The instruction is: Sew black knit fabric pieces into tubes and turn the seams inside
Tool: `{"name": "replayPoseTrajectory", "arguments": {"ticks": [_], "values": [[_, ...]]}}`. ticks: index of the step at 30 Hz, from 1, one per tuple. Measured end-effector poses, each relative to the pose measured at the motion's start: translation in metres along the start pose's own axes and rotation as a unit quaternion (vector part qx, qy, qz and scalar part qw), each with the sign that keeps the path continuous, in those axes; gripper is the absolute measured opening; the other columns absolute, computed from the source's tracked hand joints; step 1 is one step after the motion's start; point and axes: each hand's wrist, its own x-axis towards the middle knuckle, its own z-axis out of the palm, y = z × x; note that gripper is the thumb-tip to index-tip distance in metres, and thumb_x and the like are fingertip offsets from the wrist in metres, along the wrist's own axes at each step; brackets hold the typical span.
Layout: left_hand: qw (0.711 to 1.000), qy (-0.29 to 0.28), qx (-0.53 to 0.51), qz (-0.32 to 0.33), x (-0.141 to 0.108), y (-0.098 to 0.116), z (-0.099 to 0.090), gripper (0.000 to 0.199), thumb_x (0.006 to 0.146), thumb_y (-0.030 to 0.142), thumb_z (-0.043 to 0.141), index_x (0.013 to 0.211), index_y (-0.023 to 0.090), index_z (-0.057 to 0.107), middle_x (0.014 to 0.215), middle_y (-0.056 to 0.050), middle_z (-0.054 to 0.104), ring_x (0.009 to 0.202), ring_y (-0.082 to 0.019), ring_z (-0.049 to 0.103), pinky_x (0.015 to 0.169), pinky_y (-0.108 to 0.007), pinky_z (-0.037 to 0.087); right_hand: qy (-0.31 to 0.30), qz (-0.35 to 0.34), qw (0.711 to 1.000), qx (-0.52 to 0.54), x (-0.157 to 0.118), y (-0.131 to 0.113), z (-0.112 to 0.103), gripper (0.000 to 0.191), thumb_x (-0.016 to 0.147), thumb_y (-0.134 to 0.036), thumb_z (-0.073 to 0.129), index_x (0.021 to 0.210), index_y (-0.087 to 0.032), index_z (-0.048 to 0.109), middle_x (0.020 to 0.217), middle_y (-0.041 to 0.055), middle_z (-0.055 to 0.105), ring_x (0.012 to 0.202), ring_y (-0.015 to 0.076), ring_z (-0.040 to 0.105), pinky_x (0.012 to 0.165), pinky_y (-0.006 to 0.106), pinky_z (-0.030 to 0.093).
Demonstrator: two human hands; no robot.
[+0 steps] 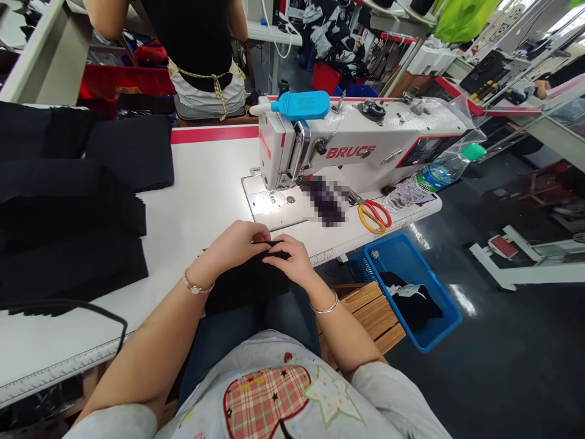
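A piece of black fabric (249,281) hangs over the table's front edge toward my lap. My left hand (240,246) pinches its upper edge, fingers closed. Close beside it, my right hand (291,259) grips the same edge between thumb and fingers. Just beyond both hands stands a white sewing machine (356,137), its needle area lit above the metal plate (274,204). The fabric is apart from the needle.
Stacks of dark fabric (68,201) lie on the left of the white table (205,177). Scissors (373,214) and a plastic bottle (427,180) rest at the machine's right. A blue basket (450,317) with fabric stands on the floor. Another person (192,36) sits beyond the table.
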Motion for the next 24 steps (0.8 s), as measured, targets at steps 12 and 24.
{"name": "replayPoseTrajectory", "arguments": {"ticks": [12,24], "values": [[1.000,-0.020,-0.001,0.014,0.002,-0.005,0.002,0.026,0.075,0.039,0.055,0.079,0.023,0.074,0.070,-0.001,0.069,0.067,-0.018,0.061,0.065,-0.029,0.047,0.009,0.007,1.000,-0.010,-0.001,0.002,0.002,0.014,0.074,-0.033,0.080,0.075,-0.023,0.070,0.093,0.0027,0.060,0.087,0.0173,0.060,0.080,0.032,0.051],[0.999,0.012,-0.045,0.001,-0.019,-0.002,0.000,0.027,0.080,0.046,0.059,0.095,0.024,0.062,0.089,-0.001,0.073,0.088,-0.021,0.066,0.073,-0.029,0.048,0.062,0.058,0.996,0.029,0.003,-0.004,0.004,0.022,0.074,-0.044,0.077,0.074,-0.023,0.071,0.082,0.0016,0.064,0.080,0.0168,0.062,0.077,0.032,0.050]]}}
